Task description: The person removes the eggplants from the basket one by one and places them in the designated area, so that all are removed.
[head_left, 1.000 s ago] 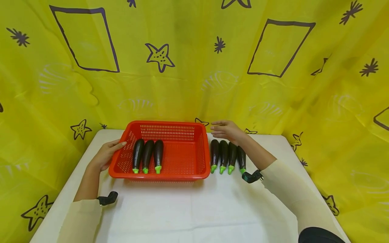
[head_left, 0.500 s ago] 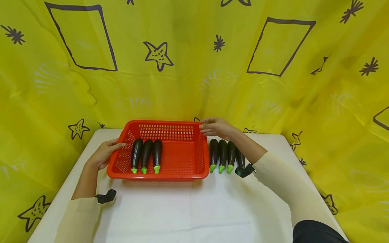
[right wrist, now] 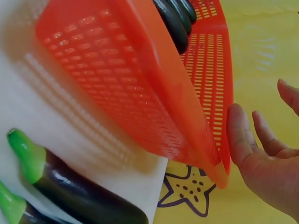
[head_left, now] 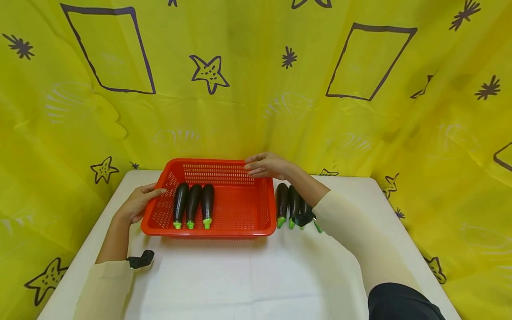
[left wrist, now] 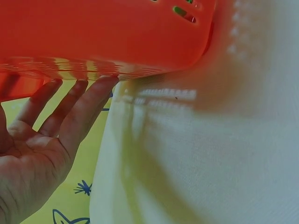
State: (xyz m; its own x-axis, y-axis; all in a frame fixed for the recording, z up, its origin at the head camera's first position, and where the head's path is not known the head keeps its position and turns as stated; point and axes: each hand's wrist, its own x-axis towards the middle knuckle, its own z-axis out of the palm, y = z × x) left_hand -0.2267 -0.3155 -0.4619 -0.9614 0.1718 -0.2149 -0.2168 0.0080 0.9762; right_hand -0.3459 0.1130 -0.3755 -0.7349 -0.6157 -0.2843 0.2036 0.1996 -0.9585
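A red plastic basket (head_left: 236,209) with slotted walls stands on the table, three dark eggplants (head_left: 194,202) lying side by side at its left, green stems towards me. At its left end, my left hand (head_left: 138,203) grips the wall, thumb over the rim; in the left wrist view the fingers (left wrist: 77,109) press the slotted wall from outside. My right hand (head_left: 272,166) is at the far right corner with relaxed fingers, holding nothing; the right wrist view has its fingertips beside the rim. Several more eggplants (head_left: 282,202) lie right of the basket, partly hidden by my right forearm.
The table wears a white cloth (head_left: 208,280). Behind and around it hangs a yellow curtain (head_left: 248,111) with starfish and shell drawings, close behind the table's far edge. A black camera mount (head_left: 141,259) is strapped to my left wrist.
My right hand has moved left, from above the loose eggplants to the basket's far right corner. My left hand keeps its hold, and the eggplants lie as before.
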